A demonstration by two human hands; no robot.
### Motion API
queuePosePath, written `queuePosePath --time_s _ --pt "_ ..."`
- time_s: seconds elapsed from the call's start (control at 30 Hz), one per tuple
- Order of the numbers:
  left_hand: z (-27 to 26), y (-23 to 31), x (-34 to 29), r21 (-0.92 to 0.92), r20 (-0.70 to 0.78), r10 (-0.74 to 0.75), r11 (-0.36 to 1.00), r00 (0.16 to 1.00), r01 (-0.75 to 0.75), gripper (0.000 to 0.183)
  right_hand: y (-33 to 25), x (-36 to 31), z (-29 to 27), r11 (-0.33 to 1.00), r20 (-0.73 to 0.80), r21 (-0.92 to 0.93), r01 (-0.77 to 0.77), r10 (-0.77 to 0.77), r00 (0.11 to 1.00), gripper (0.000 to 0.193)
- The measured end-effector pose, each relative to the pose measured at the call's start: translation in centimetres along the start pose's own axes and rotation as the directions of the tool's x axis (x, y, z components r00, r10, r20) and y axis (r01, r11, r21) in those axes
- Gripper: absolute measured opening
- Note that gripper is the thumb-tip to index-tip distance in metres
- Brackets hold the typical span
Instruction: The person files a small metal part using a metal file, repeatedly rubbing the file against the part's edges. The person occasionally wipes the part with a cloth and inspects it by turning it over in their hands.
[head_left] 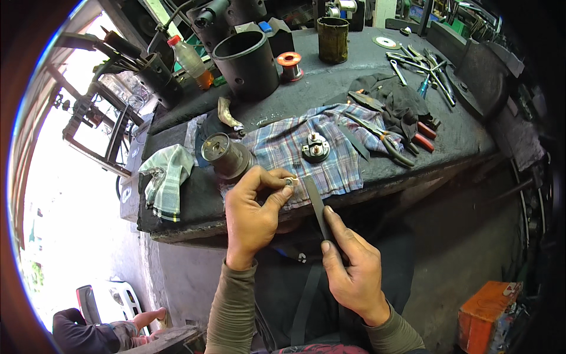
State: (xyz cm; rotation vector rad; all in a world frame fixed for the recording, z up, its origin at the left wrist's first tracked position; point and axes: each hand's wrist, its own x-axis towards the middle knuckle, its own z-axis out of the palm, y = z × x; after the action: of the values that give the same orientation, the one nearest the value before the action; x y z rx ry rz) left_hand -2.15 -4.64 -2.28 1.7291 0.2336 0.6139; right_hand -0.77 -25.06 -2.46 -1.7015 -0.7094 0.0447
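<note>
My left hand [253, 209] pinches a small round metal part [289, 182] between thumb and forefinger above the bench's front edge. My right hand [356, 265] grips a flat metal file [315, 203], its far end close to the small part; whether they touch I cannot tell. Beneath them spreads a blue and red plaid cloth [277, 144]. On it lie a black round cap with copper-coloured studs [315, 147] and a small dark spring [296, 166]. A worn metal cylinder [225, 156] stands left of these, just beyond my left hand.
Pliers [386, 141] and a dark rag [404, 103] lie right of the cloth. Farther back are a solder spool [290, 66], a black pot [246, 65], a rusty can [333, 40] and several hand tools [427, 71]. A person [106, 330] sits at the lower left.
</note>
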Motion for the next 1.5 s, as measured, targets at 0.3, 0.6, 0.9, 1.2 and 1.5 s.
queuePosePath --time_s 0.3,0.6,0.9,1.2,1.5 --pt "0.0 -0.1 -0.2 0.082 0.014 0.034 0.996 0.999 -0.035 0.016 1.6 4.4 2.6 0.995 0.03 -0.084 0.054 -0.052 0.998 0.051" --pt "0.4 0.1 -0.4 0.011 0.043 -0.006 1.0 0.999 0.005 0.017 1.5 1.5 0.3 0.99 0.065 -0.128 0.067 -0.059 0.996 0.058" --pt "0.3 0.1 -0.6 0.018 0.017 -0.011 1.0 1.0 0.011 0.016 1.4 1.6 -0.1 0.995 0.119 -0.094 0.025 -0.014 0.993 0.058" --pt "-0.1 0.4 0.1 0.028 0.009 -0.027 0.999 1.0 0.027 0.015 2.5 3.0 -1.1 0.977 0.195 -0.157 0.144 -0.112 0.974 0.06" --pt "-0.4 0.1 0.0 0.058 0.03 -0.022 0.998 0.999 0.02 0.014 3.2 5.1 0.5 0.967 0.178 -0.129 0.221 -0.196 0.964 0.059"
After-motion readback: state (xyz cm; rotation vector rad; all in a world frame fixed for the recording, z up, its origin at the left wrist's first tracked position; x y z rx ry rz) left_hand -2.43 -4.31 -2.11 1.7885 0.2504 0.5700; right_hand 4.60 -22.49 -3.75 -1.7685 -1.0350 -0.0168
